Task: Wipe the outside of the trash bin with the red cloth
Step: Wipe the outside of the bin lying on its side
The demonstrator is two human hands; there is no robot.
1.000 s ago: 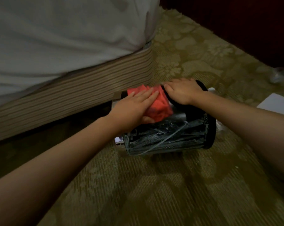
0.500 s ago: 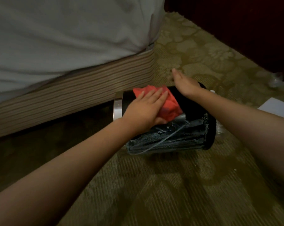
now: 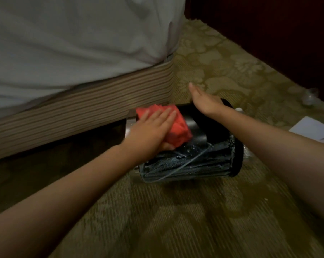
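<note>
The trash bin point(image 3: 191, 162) lies on its side on the carpet, a dark ribbed cylinder with a black rim at the right end and a metal band at the left end. The red cloth point(image 3: 178, 127) sits bunched on top of the bin's upper side. My left hand point(image 3: 151, 129) presses flat on the cloth with straight fingers, the thumb tucked under the cloth's near edge. My right hand point(image 3: 204, 101) is held flat with straight fingers over the bin's far right top, near the black rim; whether it touches the bin is unclear.
A bed with a white sheet point(image 3: 73, 43) and a striped base point(image 3: 83, 110) stands close behind the bin on the left. White paper point(image 3: 312, 129) lies on the carpet at the right. A crumpled clear plastic thing point(image 3: 310, 95) sits by the dark wall.
My right hand let go of the bin's top and straightened, lifting toward the far side. My left hand slid the red cloth leftward along the bin.
</note>
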